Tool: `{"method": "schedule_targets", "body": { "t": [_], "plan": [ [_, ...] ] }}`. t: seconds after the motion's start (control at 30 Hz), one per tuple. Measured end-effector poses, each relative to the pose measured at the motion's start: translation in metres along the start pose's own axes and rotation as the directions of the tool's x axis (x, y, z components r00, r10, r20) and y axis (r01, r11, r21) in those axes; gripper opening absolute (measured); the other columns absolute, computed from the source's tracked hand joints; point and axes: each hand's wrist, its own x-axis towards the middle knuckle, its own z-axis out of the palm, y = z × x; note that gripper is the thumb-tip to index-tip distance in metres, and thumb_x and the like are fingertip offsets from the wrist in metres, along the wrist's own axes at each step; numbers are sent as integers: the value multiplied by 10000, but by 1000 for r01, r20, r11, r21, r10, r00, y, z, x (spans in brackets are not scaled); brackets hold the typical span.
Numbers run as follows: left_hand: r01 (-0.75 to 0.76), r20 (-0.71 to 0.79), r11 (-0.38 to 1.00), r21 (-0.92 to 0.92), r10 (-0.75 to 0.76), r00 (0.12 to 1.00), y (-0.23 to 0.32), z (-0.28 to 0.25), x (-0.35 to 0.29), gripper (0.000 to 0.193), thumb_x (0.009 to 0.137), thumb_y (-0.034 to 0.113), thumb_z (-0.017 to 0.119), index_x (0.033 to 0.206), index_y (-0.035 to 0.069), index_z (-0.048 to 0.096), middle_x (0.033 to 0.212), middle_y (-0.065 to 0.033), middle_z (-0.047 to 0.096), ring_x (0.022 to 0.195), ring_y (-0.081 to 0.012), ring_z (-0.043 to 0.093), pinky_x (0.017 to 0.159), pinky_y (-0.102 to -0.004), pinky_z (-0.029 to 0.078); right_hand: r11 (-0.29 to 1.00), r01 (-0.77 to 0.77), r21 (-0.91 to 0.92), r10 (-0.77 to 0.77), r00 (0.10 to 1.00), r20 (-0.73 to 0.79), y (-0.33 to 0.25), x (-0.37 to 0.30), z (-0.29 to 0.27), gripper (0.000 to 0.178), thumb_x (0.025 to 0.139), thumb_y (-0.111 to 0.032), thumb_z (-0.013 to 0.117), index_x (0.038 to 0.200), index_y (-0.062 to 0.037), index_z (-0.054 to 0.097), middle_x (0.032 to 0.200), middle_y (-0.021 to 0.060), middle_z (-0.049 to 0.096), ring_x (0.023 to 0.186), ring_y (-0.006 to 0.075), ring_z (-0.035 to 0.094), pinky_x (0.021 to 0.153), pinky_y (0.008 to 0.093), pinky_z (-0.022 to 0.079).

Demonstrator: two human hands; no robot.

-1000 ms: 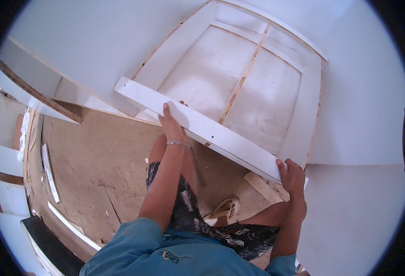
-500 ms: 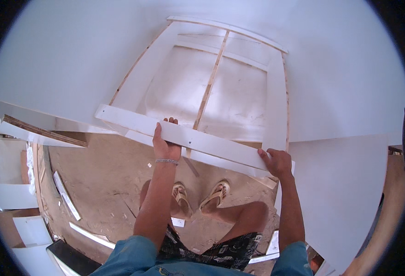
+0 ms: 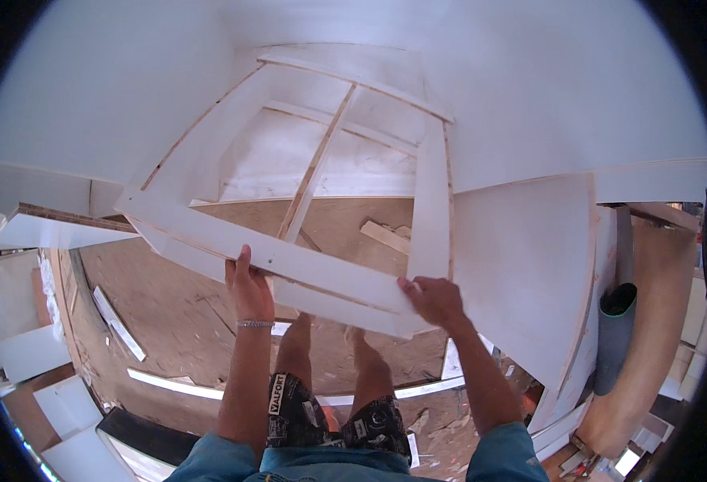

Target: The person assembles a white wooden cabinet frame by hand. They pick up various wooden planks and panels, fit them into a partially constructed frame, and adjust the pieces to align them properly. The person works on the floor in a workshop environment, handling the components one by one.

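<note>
A white wooden frame [image 3: 337, 279], made of boards with bare wood edges and one middle divider [image 3: 318, 163], stretches from my hands toward the white walls ahead. My left hand [image 3: 250, 294] grips its near board left of the middle, thumb on top and fingers hidden beneath. Toward the right corner of the same board, my right hand [image 3: 435, 300] is wrapped round it, thumb over the top edge. The near end is off the floor and tilted, its left corner farther away than its right. Whether the far end touches the wall I cannot tell.
White panels [image 3: 522, 265] stand close on the right, and a board [image 3: 72, 229] with a raw edge juts in at left. Offcut strips [image 3: 118, 324] litter the brown floor, one wood strip [image 3: 387, 237] beneath the frame. A grey roll [image 3: 615, 341] stands at right.
The frame's near end has come up and left, and floor now shows through its openings. My legs have straightened from a crouch. Both hands keep their hold.
</note>
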Motion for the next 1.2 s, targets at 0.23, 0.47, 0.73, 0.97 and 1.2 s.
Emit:
{"method": "schedule_targets", "body": {
  "t": [0.23, 0.47, 0.73, 0.97, 1.2],
  "plan": [
    [125, -244, 930, 346, -39, 969, -41, 0, -94, 563, 967, 198, 632, 1414, 19, 340, 1361, -133, 473, 1197, -206, 507, 992, -351, 451, 994, 74, 77, -87, 981, 172, -36, 21, 27, 747, 958, -687, 320, 1078, -49, 690, 931, 242, 711, 888, 393, 705, 826, 522, 530],
    [127, -320, 989, 70, -98, 942, -68, 69, -79, 381, 999, 209, 573, 1305, 44, 417, 1029, -150, 656, 901, -255, 672, 802, -378, 559, 948, 15, 317, -114, 948, 297, -87, 23, 49, 622, 971, -616, 405, 1121, -57, 634, 947, 254, 695, 952, 429, 670, 830, 512, 508],
    [219, -362, 967, 131, -159, 919, -23, 29, -88, 372, 1036, 265, 497, 1317, 43, 397, 1055, -201, 660, 884, -289, 685, 770, -409, 586, 969, -51, 242, 202, 725, -658, 62, 167, 150, 587, 889, -301, 701, 1293, 50, 460, 1330, 236, 499, 1223, 349, 499, 938, 486, 486],
    [213, -252, 915, 343, -129, 959, -10, -10, -71, 409, 981, 184, 591, 1295, 16, 389, 1057, -217, 658, 869, -304, 692, 719, -396, 595, 47, -499, 865, 256, 843, 473, 70, 212, 231, 471, 715, -204, 752, 1054, 66, 567, 908, 155, 597, 813, 305, 614, 687, 498, 538],
    [224, -235, 927, 301, -156, 959, 19, 10, -88, 369, 918, 71, 615, 1237, -9, 446, 1054, -205, 678, 870, -283, 700, 715, -380, 596, 487, -423, 764, 332, 899, 286, 86, 178, 207, 310, 653, -118, 676, 881, 68, 580, 747, 122, 567, 575, 288, 572, 469, 415, 467]
  ]
}}
